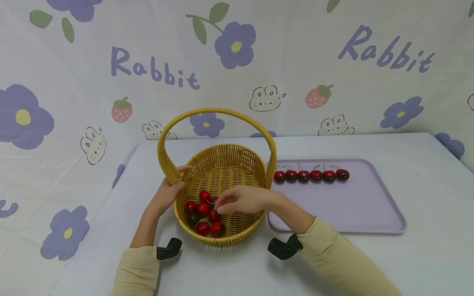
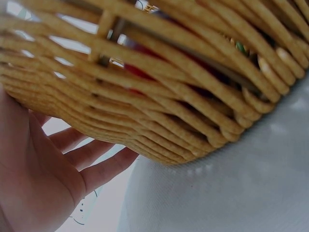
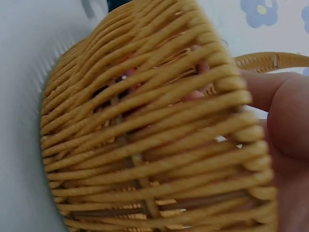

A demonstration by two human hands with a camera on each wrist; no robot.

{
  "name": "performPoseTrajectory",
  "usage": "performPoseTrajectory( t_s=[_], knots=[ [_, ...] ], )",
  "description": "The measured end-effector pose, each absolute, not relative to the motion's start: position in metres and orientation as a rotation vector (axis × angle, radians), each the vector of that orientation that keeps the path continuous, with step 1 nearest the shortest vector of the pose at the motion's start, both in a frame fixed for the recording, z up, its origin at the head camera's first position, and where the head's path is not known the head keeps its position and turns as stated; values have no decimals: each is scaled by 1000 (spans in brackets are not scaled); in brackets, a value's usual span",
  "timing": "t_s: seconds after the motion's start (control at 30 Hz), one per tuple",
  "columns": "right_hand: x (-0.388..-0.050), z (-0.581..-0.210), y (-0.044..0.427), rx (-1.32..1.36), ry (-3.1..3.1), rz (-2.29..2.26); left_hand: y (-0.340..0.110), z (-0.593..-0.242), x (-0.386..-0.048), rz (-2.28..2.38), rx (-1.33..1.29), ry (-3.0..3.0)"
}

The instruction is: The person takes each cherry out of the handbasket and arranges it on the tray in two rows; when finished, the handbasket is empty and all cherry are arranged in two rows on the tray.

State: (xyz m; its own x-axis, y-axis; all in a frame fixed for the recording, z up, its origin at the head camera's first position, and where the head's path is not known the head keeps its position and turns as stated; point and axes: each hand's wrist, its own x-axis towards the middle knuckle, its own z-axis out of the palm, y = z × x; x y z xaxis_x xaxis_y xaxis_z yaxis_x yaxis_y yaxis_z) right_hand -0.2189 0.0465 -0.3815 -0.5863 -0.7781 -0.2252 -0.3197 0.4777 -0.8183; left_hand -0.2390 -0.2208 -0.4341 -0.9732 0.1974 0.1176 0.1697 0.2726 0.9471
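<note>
Beige cloth sleeve (image 1: 348,255), right hand (image 1: 242,199) beside glossy cherries (image 1: 203,208), round wicker basket (image 1: 227,154)

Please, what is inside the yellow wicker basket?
Red and dark cherries lie inside the basket. The right hand hides part of the interior; whether more lie there cannot be seen.

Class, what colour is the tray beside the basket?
Pale purple; the tray shows best in the head view.

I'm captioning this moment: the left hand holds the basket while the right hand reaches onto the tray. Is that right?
Not quite: the head view shows the right hand reaching into the basket, not onto the tray. The left hand does hold the basket.
</note>
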Motion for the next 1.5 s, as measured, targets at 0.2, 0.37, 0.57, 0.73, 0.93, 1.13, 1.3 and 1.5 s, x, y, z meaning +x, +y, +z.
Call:
performPoseTrajectory(
  t_s=[0.2,0.37,0.57,0.73,0.93,1.13,1.3,1.5],
  knots=[
    [-219,-389,36,-848,2188,-951,-221,-433,-239,1847,358,2486],
    [-219,-392,30,-840,2215,-905,-221,-433,-238,1844,349,2487],
    [-218,-395,25,-857,2198,-883,-220,-432,-237,1853,338,2480],
    [-216,-397,22,-872,2164,-873,-220,-432,-237,1854,342,2481],
    [-212,-398,20,-947,2116,-838,-220,-432,-237,1845,342,2492],
    [-213,-402,19,-980,2020,-844,-221,-433,-237,1853,361,2489],
    [-214,-404,19,-990,1971,-844,-221,-434,-238,1856,369,2495],
    [-214,-404,18,-977,1914,-858,-221,-434,-239,1862,371,2490]
  ],
)
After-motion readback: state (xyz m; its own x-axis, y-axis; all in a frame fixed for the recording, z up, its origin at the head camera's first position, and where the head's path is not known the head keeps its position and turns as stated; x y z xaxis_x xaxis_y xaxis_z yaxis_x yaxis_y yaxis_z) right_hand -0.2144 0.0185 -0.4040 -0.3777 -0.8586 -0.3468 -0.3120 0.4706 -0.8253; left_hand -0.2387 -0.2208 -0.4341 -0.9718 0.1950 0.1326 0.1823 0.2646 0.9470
